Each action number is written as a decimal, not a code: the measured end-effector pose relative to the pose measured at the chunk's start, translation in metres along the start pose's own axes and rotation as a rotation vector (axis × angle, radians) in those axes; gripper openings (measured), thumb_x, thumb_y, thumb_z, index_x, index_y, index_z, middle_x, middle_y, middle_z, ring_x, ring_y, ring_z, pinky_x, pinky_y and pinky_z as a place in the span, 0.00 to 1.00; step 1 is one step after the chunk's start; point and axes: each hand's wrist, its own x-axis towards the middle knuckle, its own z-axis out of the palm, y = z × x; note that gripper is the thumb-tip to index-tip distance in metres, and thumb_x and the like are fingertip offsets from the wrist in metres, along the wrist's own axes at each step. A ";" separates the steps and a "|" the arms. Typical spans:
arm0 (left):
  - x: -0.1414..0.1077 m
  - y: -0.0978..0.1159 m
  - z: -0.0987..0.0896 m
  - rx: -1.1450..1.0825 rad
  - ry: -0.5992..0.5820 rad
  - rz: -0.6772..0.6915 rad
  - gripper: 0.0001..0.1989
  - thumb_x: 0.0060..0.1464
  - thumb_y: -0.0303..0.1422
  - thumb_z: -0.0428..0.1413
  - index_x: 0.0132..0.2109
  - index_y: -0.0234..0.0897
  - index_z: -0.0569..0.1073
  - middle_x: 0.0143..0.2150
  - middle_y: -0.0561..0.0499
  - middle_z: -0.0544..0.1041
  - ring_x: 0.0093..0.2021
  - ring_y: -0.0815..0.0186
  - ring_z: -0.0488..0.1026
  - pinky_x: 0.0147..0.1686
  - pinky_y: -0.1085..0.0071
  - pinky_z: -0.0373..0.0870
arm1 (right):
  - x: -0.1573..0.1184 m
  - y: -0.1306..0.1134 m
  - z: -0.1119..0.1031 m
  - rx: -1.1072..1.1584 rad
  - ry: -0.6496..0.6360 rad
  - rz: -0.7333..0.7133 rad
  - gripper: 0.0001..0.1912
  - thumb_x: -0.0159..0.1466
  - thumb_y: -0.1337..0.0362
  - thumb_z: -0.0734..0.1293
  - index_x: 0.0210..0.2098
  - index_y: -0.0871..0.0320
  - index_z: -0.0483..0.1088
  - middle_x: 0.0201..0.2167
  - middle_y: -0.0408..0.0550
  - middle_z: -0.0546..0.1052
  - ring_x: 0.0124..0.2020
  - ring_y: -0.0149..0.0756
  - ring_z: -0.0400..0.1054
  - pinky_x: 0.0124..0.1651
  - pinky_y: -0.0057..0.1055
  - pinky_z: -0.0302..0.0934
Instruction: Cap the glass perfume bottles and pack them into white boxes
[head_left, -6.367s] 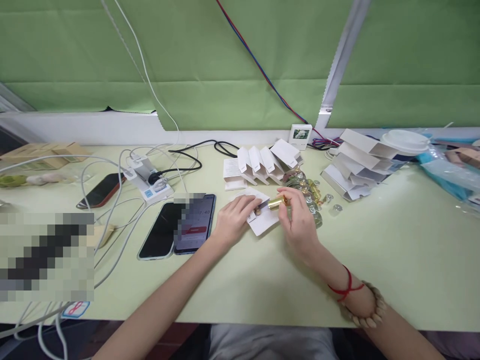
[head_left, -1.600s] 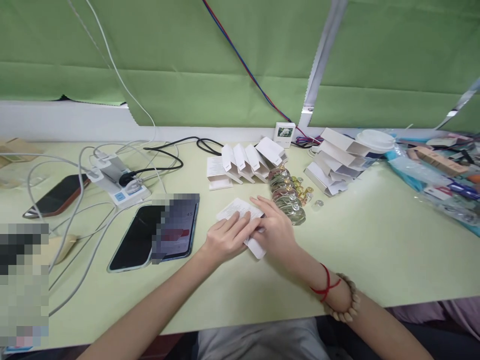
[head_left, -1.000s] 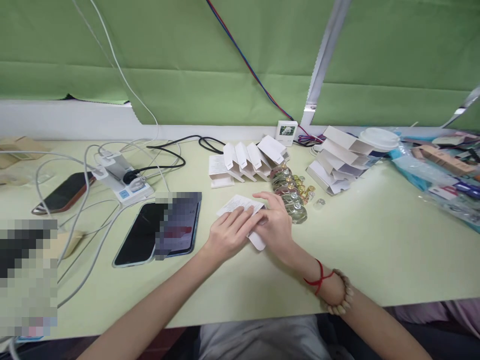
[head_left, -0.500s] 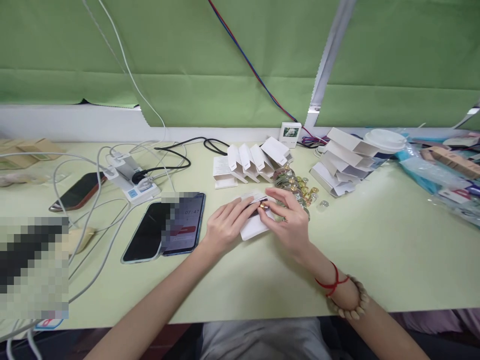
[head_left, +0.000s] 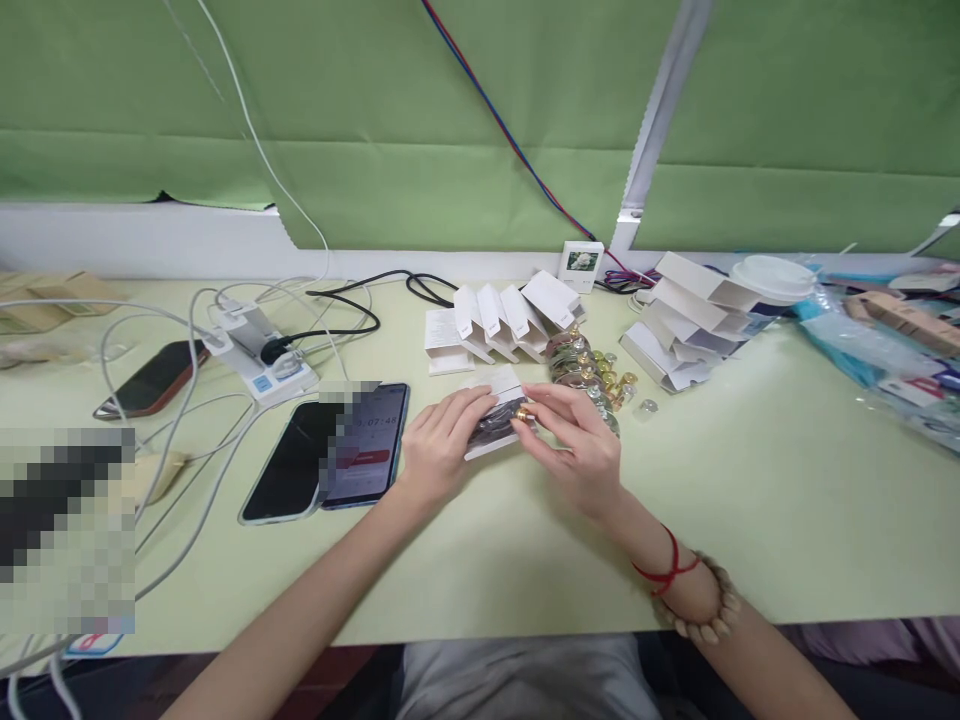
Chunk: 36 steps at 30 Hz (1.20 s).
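Note:
My left hand (head_left: pixel 442 440) is closed on the left side of a small open white box (head_left: pixel 491 382), just above the table. Dark, thin contents (head_left: pixel 495 422) lie inside the box; I cannot make out their kind. Between thumb and fingertips, my right hand (head_left: pixel 577 440) pinches a small shiny gold-coloured metal piece (head_left: pixel 521 412) at the box's right edge. Behind that hand lies a pile of coated discs (head_left: pixel 574 360), with several small gold and clear pieces (head_left: pixel 621 388) beside it.
Open white boxes (head_left: pixel 499 325) stand in a row behind my hands. More boxes (head_left: pixel 690 325) are stacked at the right by a lidded cup (head_left: pixel 772 280). Phones (head_left: pixel 292 465), a power strip (head_left: pixel 262 355) and loose cables lie left. Plastic packaging (head_left: pixel 885 340) fills the far right.
My left hand has shifted slightly left with the box, uncovering more of its dark contents. The gold piece, still in my right fingertips, now shows more clearly at the box's right edge.

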 end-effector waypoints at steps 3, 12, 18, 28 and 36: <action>0.001 -0.001 0.000 0.038 0.019 -0.019 0.13 0.54 0.29 0.53 0.48 0.37 0.68 0.48 0.44 0.75 0.42 0.65 0.75 0.35 0.74 0.65 | 0.000 -0.001 0.000 0.000 0.025 -0.014 0.07 0.59 0.75 0.66 0.37 0.63 0.71 0.41 0.55 0.73 0.39 0.35 0.72 0.44 0.30 0.72; 0.002 -0.003 0.004 -0.143 0.031 -0.073 0.22 0.52 0.30 0.55 0.53 0.35 0.59 0.46 0.42 0.73 0.44 0.63 0.73 0.34 0.74 0.67 | 0.002 -0.004 -0.002 -0.001 0.047 -0.007 0.07 0.59 0.74 0.66 0.37 0.61 0.72 0.40 0.52 0.73 0.38 0.34 0.72 0.43 0.30 0.73; 0.005 0.000 0.001 -0.394 -0.005 -0.031 0.33 0.46 0.36 0.57 0.57 0.34 0.53 0.51 0.35 0.68 0.54 0.53 0.66 0.48 0.54 0.65 | 0.002 -0.006 -0.003 0.045 0.001 0.098 0.05 0.60 0.73 0.65 0.37 0.61 0.71 0.41 0.53 0.71 0.38 0.34 0.72 0.44 0.30 0.73; 0.012 0.018 -0.011 -0.166 0.149 -0.027 0.18 0.46 0.31 0.62 0.45 0.36 0.69 0.42 0.44 0.72 0.41 0.64 0.73 0.39 0.71 0.71 | -0.008 0.001 -0.001 -0.081 -0.033 0.015 0.08 0.59 0.71 0.67 0.40 0.61 0.71 0.41 0.53 0.72 0.42 0.35 0.71 0.44 0.28 0.71; 0.013 0.017 -0.022 -0.038 0.075 0.039 0.14 0.48 0.35 0.62 0.42 0.35 0.72 0.35 0.48 0.75 0.41 0.62 0.73 0.41 0.70 0.71 | -0.012 0.005 0.002 -0.125 0.016 -0.154 0.14 0.55 0.74 0.70 0.42 0.63 0.71 0.40 0.54 0.74 0.37 0.33 0.71 0.41 0.26 0.71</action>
